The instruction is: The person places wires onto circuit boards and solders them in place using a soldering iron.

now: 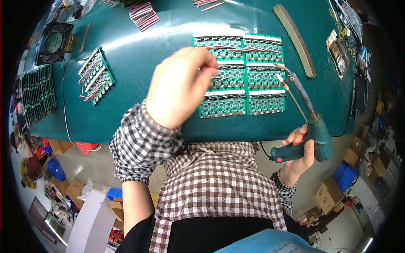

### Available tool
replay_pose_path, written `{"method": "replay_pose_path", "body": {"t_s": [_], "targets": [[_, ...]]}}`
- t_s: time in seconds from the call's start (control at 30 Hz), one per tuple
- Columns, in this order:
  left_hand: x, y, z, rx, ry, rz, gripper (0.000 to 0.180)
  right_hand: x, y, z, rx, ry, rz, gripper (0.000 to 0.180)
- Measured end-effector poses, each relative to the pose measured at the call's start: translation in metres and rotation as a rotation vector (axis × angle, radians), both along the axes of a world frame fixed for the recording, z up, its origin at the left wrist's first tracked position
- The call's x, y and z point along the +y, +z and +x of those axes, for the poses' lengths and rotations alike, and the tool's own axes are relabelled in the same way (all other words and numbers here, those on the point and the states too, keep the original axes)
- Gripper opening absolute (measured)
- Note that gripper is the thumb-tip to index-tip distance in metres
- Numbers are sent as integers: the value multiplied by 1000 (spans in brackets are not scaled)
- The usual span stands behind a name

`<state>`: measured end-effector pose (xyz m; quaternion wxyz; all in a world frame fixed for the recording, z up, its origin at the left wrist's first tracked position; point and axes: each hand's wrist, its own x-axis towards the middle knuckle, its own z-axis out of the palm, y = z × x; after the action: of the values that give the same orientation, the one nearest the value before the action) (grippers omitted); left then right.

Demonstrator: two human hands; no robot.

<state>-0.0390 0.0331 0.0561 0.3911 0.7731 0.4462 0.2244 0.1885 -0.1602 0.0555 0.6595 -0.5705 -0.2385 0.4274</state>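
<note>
1. Nearest the lens: checked shirt front point(219, 185) and a dark apron below it, filling the lower middle of the view.
2. Left hand point(182, 86) raised over the table, fingers pressed together near the thumb, pinching what looks like a thin wire end; the wire itself too fine to confirm.
3. Right hand point(300, 154) wrapped closed around the grip of a green soldering gun point(314, 130), held off the table's near edge, its long barrel angled up-left so the tip point(279, 66) sits over the boards.
4. Green circuit boards point(240, 76) laid flat in a block of two columns on the teal table point(139, 55), just beyond the left hand.
5. Best done with the wire end held steady on its pad before bringing the tip in, resting a wrist for support, keeping fingertips clear of the hot end.
6. Hidden: the left edge of the boards behind the left hand; the exact joint being worked; whether tip touches board.
7. Farther: a second board with red leads point(96, 76), a fan point(54, 42), more boards point(39, 95) at left, blurred.
</note>
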Motion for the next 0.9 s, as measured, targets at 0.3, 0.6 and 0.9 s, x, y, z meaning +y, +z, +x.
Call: {"method": "replay_pose_path", "body": {"t_s": [0.3,0.6,0.9], "targets": [[-14,-7,26,87,-57,90,6,-7,0,5,13,-19,-43,44],[-13,-35,39,142,-81,47,5,-2,7,1,-16,-19,-116,45],[-21,-40,44,83,1,164,10,-2,13,-6,-120,-15,-241,36]]}}
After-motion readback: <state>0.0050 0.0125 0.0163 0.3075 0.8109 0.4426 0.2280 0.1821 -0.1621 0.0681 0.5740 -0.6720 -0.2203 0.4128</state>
